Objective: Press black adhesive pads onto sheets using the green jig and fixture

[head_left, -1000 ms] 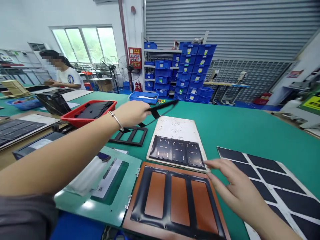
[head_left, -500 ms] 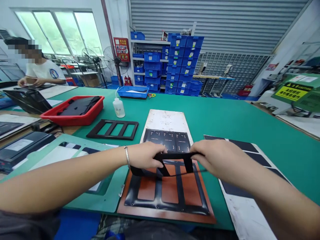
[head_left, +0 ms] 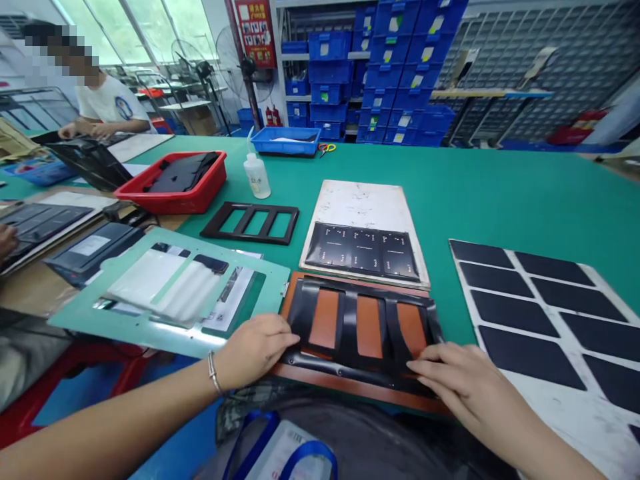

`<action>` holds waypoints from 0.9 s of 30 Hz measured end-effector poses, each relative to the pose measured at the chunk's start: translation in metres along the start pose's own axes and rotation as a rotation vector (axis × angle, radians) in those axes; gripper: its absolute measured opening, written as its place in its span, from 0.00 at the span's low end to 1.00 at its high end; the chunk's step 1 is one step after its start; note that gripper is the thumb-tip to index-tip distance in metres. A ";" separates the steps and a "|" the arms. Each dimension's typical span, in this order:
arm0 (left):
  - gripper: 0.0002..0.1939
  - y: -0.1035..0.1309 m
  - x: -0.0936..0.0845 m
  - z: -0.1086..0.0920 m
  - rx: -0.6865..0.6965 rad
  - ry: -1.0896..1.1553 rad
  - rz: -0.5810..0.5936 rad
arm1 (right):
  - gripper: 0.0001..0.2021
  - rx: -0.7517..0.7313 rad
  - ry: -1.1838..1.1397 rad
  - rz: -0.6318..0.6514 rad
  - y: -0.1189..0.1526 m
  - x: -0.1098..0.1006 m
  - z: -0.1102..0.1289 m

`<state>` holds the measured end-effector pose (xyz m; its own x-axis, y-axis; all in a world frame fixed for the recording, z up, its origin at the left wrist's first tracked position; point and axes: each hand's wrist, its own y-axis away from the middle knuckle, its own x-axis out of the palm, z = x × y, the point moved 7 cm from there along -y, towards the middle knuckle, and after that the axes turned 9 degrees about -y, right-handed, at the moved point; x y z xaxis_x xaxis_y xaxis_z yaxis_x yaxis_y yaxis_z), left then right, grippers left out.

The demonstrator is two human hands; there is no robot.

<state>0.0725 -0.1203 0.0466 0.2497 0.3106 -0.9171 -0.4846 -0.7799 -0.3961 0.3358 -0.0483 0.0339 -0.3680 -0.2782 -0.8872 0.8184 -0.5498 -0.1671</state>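
My left hand pinches the near left corner of a thin black frame-shaped sheet with three window openings. At its near right corner, my right hand grips the same sheet between thumb and fingers. The sheet lies low over a glossy black frame on a brown board; whether they touch all along cannot be seen. Just beyond, a black panel with small printed marks rests on a white board.
Left of me are a pale green plate, another black frame, a red tray of black pieces and a squeeze bottle. To the right, a white board carries several black rectangles. A co-worker sits far left.
Both hands have brought the black sheet down and toward me, from upright above the brown board to nearly flat over it. My head view has tilted downward.
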 end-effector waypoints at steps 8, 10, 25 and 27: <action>0.09 0.032 0.029 -0.009 -0.036 -0.003 0.157 | 0.11 0.036 -0.007 0.046 0.016 0.038 -0.013; 0.09 0.033 0.029 -0.009 -0.024 -0.014 0.173 | 0.10 0.026 0.003 0.031 0.017 0.037 -0.012; 0.11 0.034 0.023 -0.026 -0.025 -0.103 0.242 | 0.10 0.034 0.033 0.020 0.023 0.052 -0.006; 0.15 0.037 0.026 -0.032 -0.020 -0.074 0.266 | 0.10 0.041 0.036 0.031 0.023 0.053 -0.005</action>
<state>0.0883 -0.1584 0.0095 0.0536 0.1321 -0.9898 -0.5079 -0.8498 -0.1409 0.3372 -0.0711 -0.0190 -0.3260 -0.2674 -0.9068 0.8100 -0.5736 -0.1220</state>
